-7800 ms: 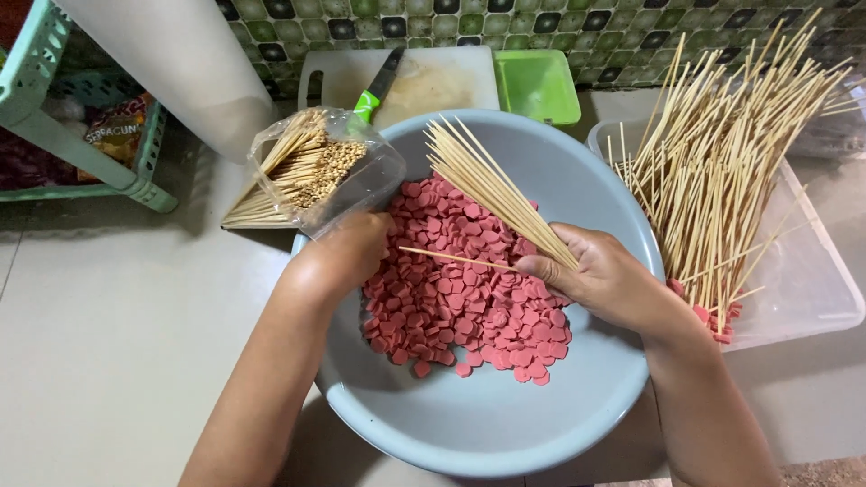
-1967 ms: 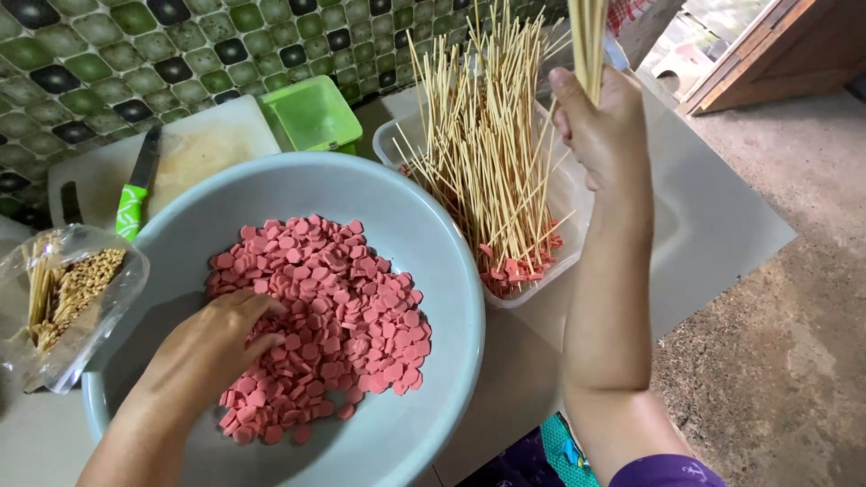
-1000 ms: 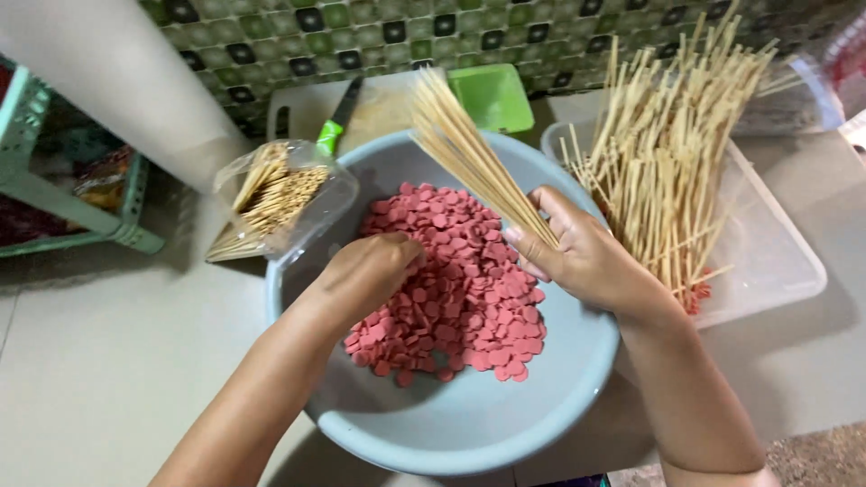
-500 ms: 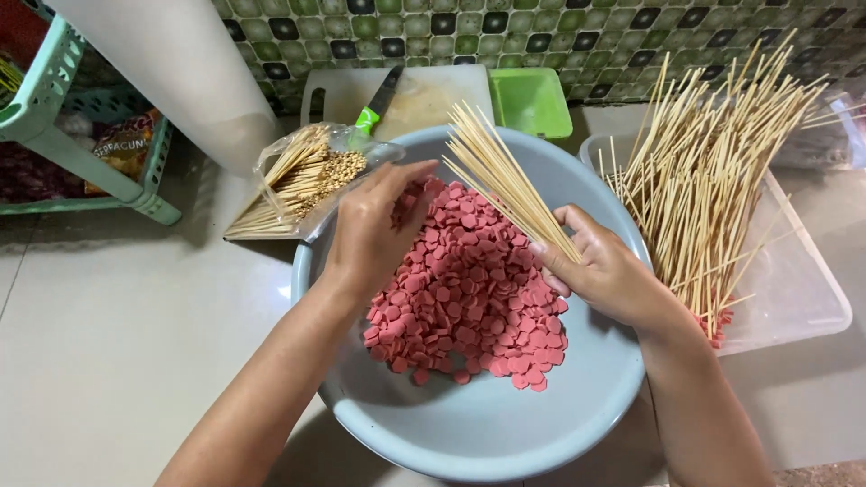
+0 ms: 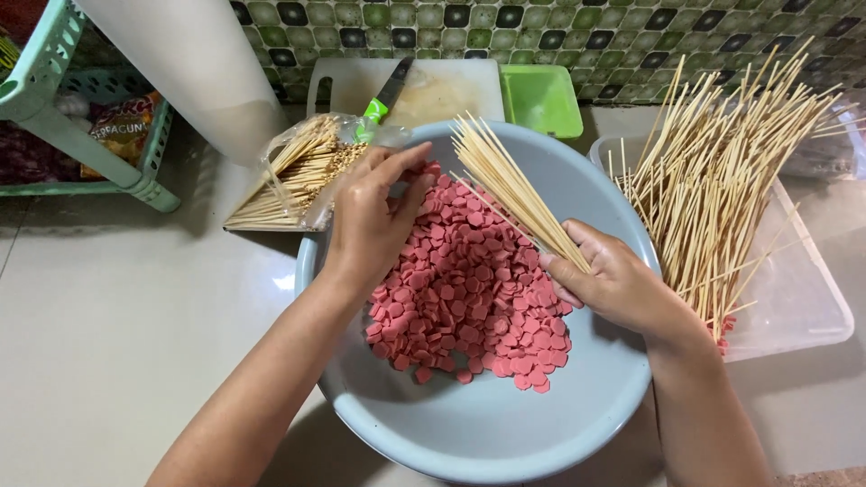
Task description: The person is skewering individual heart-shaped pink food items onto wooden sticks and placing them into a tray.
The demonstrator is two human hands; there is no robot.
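Lifting off the pink sausage slices (image 5: 469, 289) it was pressed into a second ago, the left hand (image 5: 372, 221) now hovers over the blue basin (image 5: 505, 433), fingers loosely extended, holding nothing; the right hand (image 5: 613, 284) still pinches the bundle of bamboo skewers (image 5: 510, 185), so a fresh skewer looks due

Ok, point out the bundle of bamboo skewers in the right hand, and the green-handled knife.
bundle of bamboo skewers (image 5: 505, 185), head view, middle of the sticks.
green-handled knife (image 5: 375, 110), head view, on the handle.
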